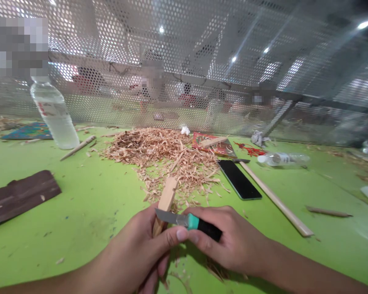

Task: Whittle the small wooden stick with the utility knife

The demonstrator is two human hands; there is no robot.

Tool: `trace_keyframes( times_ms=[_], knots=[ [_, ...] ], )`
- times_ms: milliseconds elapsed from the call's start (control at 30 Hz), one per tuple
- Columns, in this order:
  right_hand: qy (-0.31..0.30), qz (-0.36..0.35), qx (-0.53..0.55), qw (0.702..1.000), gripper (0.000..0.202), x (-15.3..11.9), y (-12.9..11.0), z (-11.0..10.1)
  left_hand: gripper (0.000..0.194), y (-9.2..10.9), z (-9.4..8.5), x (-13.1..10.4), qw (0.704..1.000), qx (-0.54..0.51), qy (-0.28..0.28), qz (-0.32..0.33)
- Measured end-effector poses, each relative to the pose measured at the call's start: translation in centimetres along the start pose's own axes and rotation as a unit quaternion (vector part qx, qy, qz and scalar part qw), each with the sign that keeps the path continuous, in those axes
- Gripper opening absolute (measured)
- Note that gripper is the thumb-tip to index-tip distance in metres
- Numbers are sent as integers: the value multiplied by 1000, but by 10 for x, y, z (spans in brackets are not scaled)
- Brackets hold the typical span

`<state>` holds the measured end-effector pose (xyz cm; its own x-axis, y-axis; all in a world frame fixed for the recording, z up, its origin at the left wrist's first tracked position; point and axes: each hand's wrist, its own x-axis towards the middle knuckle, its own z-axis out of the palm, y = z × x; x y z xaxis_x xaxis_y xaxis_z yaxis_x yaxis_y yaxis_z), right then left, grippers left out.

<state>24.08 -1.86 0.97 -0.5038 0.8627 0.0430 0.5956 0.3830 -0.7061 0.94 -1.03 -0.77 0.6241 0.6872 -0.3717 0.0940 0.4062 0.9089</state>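
Observation:
My left hand [138, 245] is closed around a pale wood block [168, 194], which tilts up and away from me. In my right hand [233, 237] is a carving knife [171, 217] with a black and teal handle. Its blade lies across the block and points left. My left thumb presses near the back of the blade, close to the right thumb. Just beyond the block spreads a large heap of wood shavings [153, 149] on the green table [88, 212].
A water bottle [55, 110] stands at left, near a brown cloth [21, 194]. Right of the shavings lie a phone [241, 179], a long-handled hammer [276, 198], a pencil [328, 211] and a bottle on its side [283, 159]. Behind rises a perforated metal screen [187, 77].

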Motion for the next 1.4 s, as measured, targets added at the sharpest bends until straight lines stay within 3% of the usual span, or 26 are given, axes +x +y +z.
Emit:
trace_keyframes(
  times_ms=[133,233,367,600,1000,1267,1400],
  knots=[
    [-12,-4,15,1000,31,1,-2,-1,44,1,1,-1,1000,6,-7,5],
    [-15,2,9,1000,33,0,-4,-1,47,2,2,-2,999,34,18,-6],
    [17,-6,-40,999,39,-1,-3,3,52,4,4,-4,995,73,56,-24],
    [85,-45,-93,991,46,-4,0,11,56,9,5,-5,994,84,54,-42],
    [107,-10,-113,988,44,-4,-6,20,62,6,2,-1,996,52,58,-50],
    [158,-80,-221,959,49,-5,0,21,70,-1,-2,4,999,19,31,-23],
    [196,-99,-253,942,49,-5,0,18,58,-4,-4,4,999,21,28,-7]
  ],
)
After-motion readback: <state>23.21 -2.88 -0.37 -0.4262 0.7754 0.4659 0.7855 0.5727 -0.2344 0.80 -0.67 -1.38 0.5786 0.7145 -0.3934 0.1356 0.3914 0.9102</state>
